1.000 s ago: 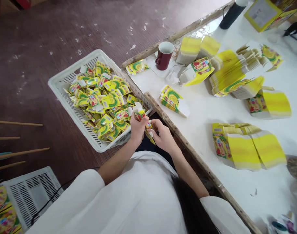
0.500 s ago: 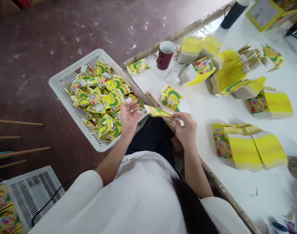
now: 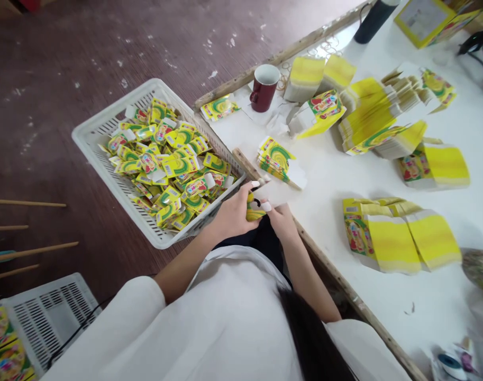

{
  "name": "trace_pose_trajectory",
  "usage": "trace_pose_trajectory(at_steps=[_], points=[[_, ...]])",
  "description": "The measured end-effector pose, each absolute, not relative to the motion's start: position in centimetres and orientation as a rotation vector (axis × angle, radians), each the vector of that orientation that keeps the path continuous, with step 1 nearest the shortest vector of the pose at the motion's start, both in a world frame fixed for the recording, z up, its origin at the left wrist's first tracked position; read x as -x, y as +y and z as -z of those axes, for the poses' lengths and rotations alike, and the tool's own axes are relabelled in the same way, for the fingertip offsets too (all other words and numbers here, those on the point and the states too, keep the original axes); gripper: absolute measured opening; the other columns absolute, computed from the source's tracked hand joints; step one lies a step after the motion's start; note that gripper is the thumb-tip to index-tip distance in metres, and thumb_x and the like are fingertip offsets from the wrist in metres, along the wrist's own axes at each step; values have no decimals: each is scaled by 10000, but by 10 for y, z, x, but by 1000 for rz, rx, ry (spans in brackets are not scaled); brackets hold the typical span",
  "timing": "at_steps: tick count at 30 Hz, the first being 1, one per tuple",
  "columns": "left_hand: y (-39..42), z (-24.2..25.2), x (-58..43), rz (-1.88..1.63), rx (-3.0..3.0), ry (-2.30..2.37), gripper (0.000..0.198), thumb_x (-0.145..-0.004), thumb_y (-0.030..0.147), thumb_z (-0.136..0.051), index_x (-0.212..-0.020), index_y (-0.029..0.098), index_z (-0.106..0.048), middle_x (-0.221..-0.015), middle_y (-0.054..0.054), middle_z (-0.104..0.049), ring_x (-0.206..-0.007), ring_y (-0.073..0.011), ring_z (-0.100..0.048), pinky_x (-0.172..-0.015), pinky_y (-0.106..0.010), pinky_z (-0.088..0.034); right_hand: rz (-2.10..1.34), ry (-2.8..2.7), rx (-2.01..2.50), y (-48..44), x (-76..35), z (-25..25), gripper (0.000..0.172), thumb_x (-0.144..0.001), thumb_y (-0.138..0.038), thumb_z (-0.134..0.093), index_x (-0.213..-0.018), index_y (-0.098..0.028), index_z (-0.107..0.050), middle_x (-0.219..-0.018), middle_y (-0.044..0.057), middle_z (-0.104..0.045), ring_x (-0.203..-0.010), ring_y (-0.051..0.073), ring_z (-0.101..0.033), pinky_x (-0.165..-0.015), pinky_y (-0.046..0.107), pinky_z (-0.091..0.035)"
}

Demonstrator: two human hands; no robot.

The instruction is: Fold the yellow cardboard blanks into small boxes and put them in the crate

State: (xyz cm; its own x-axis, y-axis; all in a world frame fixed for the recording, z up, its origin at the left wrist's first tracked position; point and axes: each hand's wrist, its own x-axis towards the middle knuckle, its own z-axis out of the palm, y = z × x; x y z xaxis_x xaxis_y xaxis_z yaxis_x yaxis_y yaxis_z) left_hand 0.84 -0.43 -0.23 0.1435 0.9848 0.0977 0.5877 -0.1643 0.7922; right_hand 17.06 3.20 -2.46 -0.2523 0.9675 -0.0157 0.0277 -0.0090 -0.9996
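Note:
A small yellow-and-green carton (image 3: 254, 210) is held in front of my lap, at the table's edge. My left hand (image 3: 237, 214) wraps round it from the left. My right hand (image 3: 281, 221) pinches at its right end, thumb and fingers closed by the white flap; part of the carton is hidden by the fingers. Just beyond, a small fanned pile of flat cartons (image 3: 276, 157) lies on the white table (image 3: 324, 174). Left of my hands stands a white plastic basket (image 3: 114, 187), heaped with small folded cartons (image 3: 178, 166) in the same print.
A dark red mug (image 3: 264, 90) and a black tumbler (image 3: 374, 22) stand toward the table's far edge. Stacks of flat yellow cartons (image 3: 395, 238) spread over the right side. A wooden strip (image 3: 344, 288) edges the table. Another grey crate (image 3: 46, 317) sits lower left.
My hands have come together. The flat carton that my right hand held out is now opened up and gripped between both hands. My left hand has moved right, away from over the basket.

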Motion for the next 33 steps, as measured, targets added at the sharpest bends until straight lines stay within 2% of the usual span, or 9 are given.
trace_pose_trajectory(at_steps=[3, 8, 11, 14, 18, 21, 28, 31, 33], points=[[-8, 7, -13, -923, -1930, 1440, 688, -709, 192, -703, -1326, 231, -402, -1296, -137, -598, -1171, -308, -648, -931, -405, -548, -1683, -1235, 1077, 30, -159, 25, 699, -824, -715, -678, -1349, -254, -641, -1135, 74, -764, -1144, 295, -685, -990, 445, -574], [-6, 7, -10, -923, -1868, 1492, 490, -716, 236, -677, -1132, 263, -420, -1055, -51, -609, -950, -252, -668, -790, -367, -545, -1689, -1291, 983, 26, -156, 22, 736, -822, -773, -642, -1349, -259, -655, -1144, 79, -770, -1122, 298, -701, -960, 449, -589], [-1, 10, -9, -911, -1845, 1479, 648, -706, 236, -684, -1257, 241, -342, -1097, -80, -611, -952, -267, -684, -789, -392, -564, -1544, -1512, 967, 24, -162, 23, 660, -873, -652, -681, -1410, -272, -628, -1307, 77, -726, -1188, 295, -680, -1052, 445, -550], [1, 15, -8, -933, -1928, 1580, 836, -639, 146, -675, -1374, 202, -281, -1322, -183, -550, -1228, -350, -621, -970, -492, -549, -1278, -1622, 1073, 24, -167, 30, 564, -964, -498, -613, -1480, -274, -577, -1452, 73, -648, -1290, 283, -634, -1167, 456, -467], [0, 14, 1, -860, -1961, 1722, 673, -686, 125, -666, -1319, 186, -447, -1288, -163, -628, -1252, -363, -618, -1038, -536, -512, -1028, -1732, 1124, 30, -173, 40, 568, -1028, -409, -482, -1577, -268, -445, -1552, 96, -554, -1354, 289, -598, -1156, 491, -480], [0, 7, 13, -787, -1947, 1738, 553, -745, 278, -754, -1253, 182, -557, -1215, -136, -703, -1139, -335, -685, -1000, -491, -533, -969, -2000, 1035, 35, -181, 40, 522, -1008, -364, -515, -1520, -262, -527, -1632, 119, -441, -1493, 322, -453, -1175, 510, -452], [6, -10, 28, -668, -1944, 1659, 571, -656, 343, -844, -1175, 202, -652, -1164, -85, -755, -1091, -310, -714, -986, -436, -540, -1152, -2153, 850, 52, -199, 21, 244, -925, -358, -685, -1145, -258, -720, -1462, 140, -585, -1382, 320, -567, -1106, 492, -502], [5, -9, 23, -719, -1902, 1699, 552, -655, 336, -839, -1159, 202, -658, -1165, -105, -746, -1107, -329, -700, -997, -453, -529, -1194, -2007, 914, 48, -186, 22, 302, -889, -392, -722, -1130, -230, -636, -1381, 165, -601, -1365, 339, -558, -1100, 524, -495], [4, -3, 21, -861, -1754, 1686, 572, -621, 362, -870, -1127, 203, -656, -1125, -99, -741, -1070, -318, -701, -987, -442, -530, -1251, -1836, 948, 44, -176, 28, 469, -868, -430, -740, -1243, -238, -533, -1354, 160, -593, -1325, 332, -576, -1093, 525, -497]])
